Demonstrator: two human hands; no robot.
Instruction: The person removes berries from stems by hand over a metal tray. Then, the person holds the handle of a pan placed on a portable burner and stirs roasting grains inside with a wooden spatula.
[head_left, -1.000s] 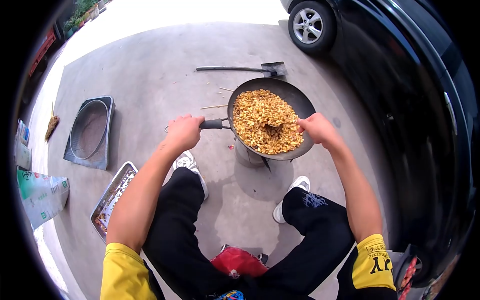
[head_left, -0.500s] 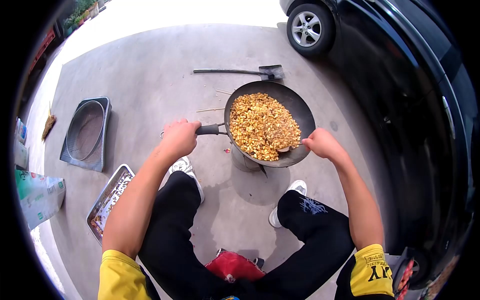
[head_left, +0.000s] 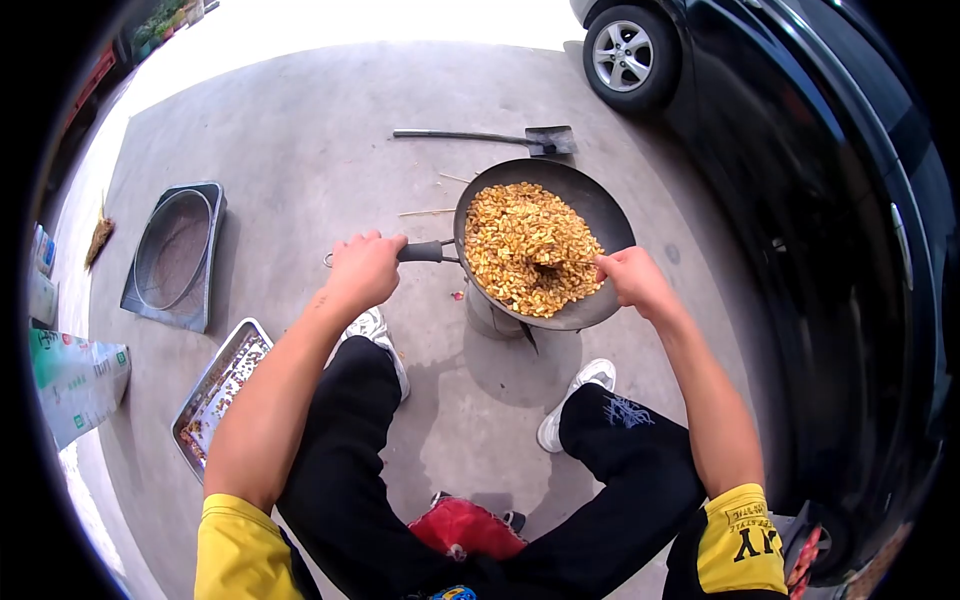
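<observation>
A dark wok (head_left: 600, 215) rests on a round stove (head_left: 490, 315) in front of me, heaped with golden-brown nuts or kernels (head_left: 520, 225). My left hand (head_left: 366, 268) is wrapped round the end of the wok's black handle (head_left: 425, 252), left of the pan. At the wok's right side, my right hand (head_left: 636, 280) is closed in a pinch on the thin handle of a spoon or ladle. The head of that utensil is hidden in the heap, where a dark hollow shows near my fingers.
A shovel (head_left: 548, 140) lies beyond the wok. On the left are a tray with a round sieve (head_left: 215, 200), a metal tray of scraps (head_left: 258, 328), a bag (head_left: 85, 385) and a brush (head_left: 100, 240). A black car (head_left: 790, 200) stands at right.
Half a second ago the spoon's head showed at the heap's lower right edge; now it is buried in the kernels. My right hand has moved slightly up and left. My left hand keeps its hold.
</observation>
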